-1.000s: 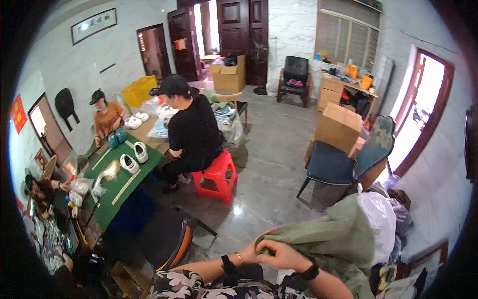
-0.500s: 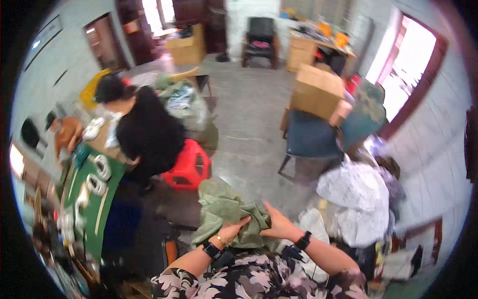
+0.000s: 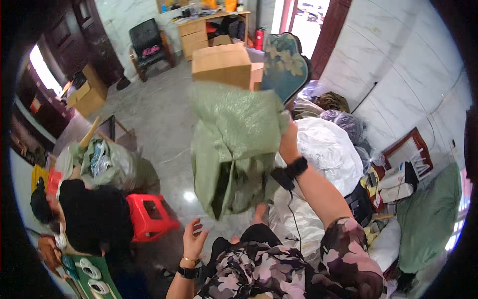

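A green woven sack (image 3: pixel 234 124) hangs unfolded in front of me, its lower part gaping in dark folds. My right hand (image 3: pixel 289 142) grips its right edge, with part of the fingers hidden behind the fabric. Below and to the left of the sack, my left hand (image 3: pixel 193 239) is raised with its fingers apart, holding nothing. It is nearest to a red plastic stool (image 3: pixel 149 217).
A person in black (image 3: pixel 94 214) sits at the left by a green table (image 3: pixel 107 266) with white shoes. A filled sack (image 3: pixel 119 167) stands behind them. Cardboard box (image 3: pixel 221 62) and floral-patterned board (image 3: pixel 285 65) are ahead; white bags (image 3: pixel 328 154) crowd the right.
The sack was bunched low between both hands; now it is lifted and spread in my right hand. My left hand has let go and moved down-left. The view has turned right.
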Demonstrator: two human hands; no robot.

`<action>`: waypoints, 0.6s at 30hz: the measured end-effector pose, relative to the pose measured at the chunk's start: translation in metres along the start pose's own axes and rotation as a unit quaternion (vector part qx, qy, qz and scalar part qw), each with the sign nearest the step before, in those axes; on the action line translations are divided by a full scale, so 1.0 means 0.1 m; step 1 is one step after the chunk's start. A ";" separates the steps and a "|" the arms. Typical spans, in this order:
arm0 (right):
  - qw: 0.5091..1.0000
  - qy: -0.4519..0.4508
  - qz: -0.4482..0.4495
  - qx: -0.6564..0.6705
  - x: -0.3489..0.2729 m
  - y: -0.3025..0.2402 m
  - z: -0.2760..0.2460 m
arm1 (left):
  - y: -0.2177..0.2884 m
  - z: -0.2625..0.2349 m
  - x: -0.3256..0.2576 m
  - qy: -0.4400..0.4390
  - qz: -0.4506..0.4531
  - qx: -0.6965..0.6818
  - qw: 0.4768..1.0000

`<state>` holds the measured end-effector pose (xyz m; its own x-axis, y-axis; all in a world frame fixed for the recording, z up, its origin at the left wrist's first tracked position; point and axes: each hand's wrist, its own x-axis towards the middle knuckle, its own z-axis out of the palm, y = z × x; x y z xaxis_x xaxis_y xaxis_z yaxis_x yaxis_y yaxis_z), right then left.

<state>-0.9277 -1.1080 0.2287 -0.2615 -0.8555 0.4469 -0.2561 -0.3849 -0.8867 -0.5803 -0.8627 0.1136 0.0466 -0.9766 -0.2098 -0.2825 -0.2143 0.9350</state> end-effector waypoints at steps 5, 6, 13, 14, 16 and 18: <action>0.975 0.071 -0.074 0.198 1.06 0.28 -0.20 | -0.02 0.33 0.68 0.022 -0.006 0.031 0.999; 0.976 0.082 -0.069 0.192 1.25 0.44 -0.31 | 0.01 0.42 0.83 0.020 -0.023 0.032 0.999; 0.864 0.001 0.208 -0.459 0.83 2.65 -1.64 | 0.07 0.89 1.61 -0.083 -0.070 0.143 0.984; 0.809 -0.050 0.328 -0.485 0.63 2.87 -1.99 | 0.04 0.90 1.69 -0.096 -0.085 0.185 0.974; 0.679 -0.078 0.348 -0.641 0.06 3.20 -2.48 | -0.19 0.83 1.67 -0.104 -0.113 0.186 0.970; 0.609 -0.038 0.436 -0.662 -0.25 3.31 -2.88 | -0.24 0.81 1.71 -0.108 -0.143 0.185 0.966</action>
<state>-1.2737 -1.1145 -0.0421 -0.8041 -0.5678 -0.1761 -0.5893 0.8002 0.1110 -0.6429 -1.0231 0.0327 -0.0159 -0.8436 -0.5367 -0.6125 -0.4160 0.6721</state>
